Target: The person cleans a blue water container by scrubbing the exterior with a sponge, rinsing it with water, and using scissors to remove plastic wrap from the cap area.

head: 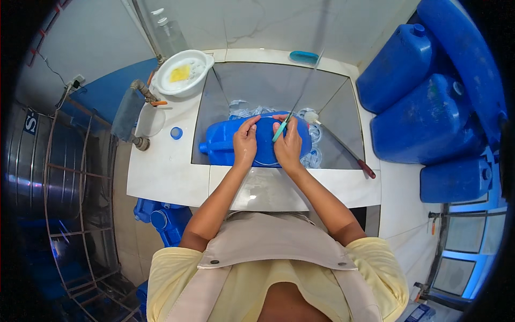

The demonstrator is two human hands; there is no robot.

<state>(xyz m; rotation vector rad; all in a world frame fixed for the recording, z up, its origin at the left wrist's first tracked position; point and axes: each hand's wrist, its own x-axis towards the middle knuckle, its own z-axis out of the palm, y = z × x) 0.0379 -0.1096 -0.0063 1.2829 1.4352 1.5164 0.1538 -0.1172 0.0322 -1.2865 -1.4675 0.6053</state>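
A blue plastic jug [221,135] lies on its side across the tiled basin, its spout towards the left. My left hand [246,143] rests on the jug with its fingers bent, and I cannot tell whether it grips anything. In my right hand [289,141] is a slim tool with a teal handle [280,131], its thin shaft pointing up and away; its kind is unclear. Beneath and around the jug lie clear, ring-patterned plastic pieces [316,157]. To the right, a long-handled brush [342,143] leans over the basin's front right edge, its pale head near my right hand.
A white plastic basin [183,88] holding suds and a yellow sponge [180,73] stands back left. Nearby are a blue cap [176,133], a pipe [141,143] and a pump bottle [171,36]. A teal brush [303,57] lies on the back ledge. Large blue containers [418,120] stand at right.
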